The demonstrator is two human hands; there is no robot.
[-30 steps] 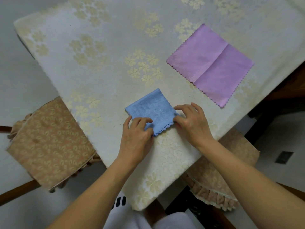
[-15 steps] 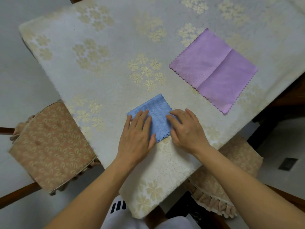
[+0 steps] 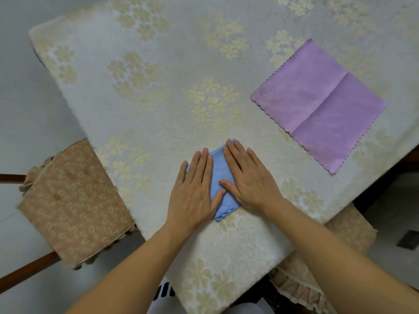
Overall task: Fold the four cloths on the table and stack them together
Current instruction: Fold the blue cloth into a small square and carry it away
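Note:
A small folded blue cloth (image 3: 218, 177) with a scalloped edge lies near the table's front corner. My left hand (image 3: 195, 191) lies flat on its left half, fingers straight. My right hand (image 3: 249, 177) presses flat on its right half, fingers straight and reaching past its far corner. Most of the blue cloth is hidden under both palms. A purple cloth (image 3: 317, 103) lies spread out at the right of the table, with a crease down its middle. No other cloths are in view.
The table (image 3: 158, 98) wears a cream cloth with gold flowers; its corner points toward me. A chair with a tan patterned cushion (image 3: 74, 200) stands at the left, and another cushioned chair (image 3: 335, 257) sits under the right edge.
Both hands went from pinching the blue cloth's near edge to lying flat on it, sliding forward across it. The view shifted slightly.

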